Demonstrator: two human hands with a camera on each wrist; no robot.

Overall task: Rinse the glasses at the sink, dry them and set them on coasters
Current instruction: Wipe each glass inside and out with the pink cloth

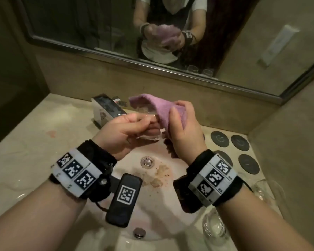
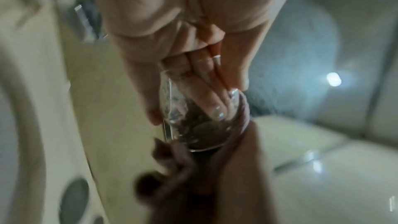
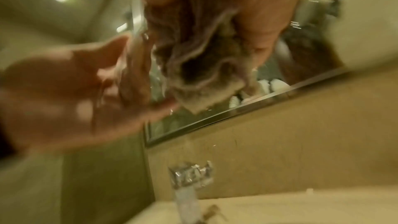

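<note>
Above the sink (image 1: 170,156) my left hand (image 1: 129,129) holds a clear glass (image 1: 149,136) on its side, fingers reaching inside it. The left wrist view shows those fingers (image 2: 206,91) within the glass (image 2: 185,122). My right hand (image 1: 181,122) grips a purple cloth (image 1: 152,105) wrapped round the far end of the glass. In the right wrist view the bunched cloth (image 3: 200,67) hangs from my right hand, with the left hand (image 3: 71,89) beside it. Several dark round coasters (image 1: 219,138) lie on the counter to the right.
A chrome faucet (image 1: 107,107) stands behind the sink. Two more glasses (image 1: 214,227) (image 1: 266,189) sit on the counter at the front right. A mirror (image 1: 98,24) runs along the back wall. The basin has brownish stains near the drain (image 1: 147,162).
</note>
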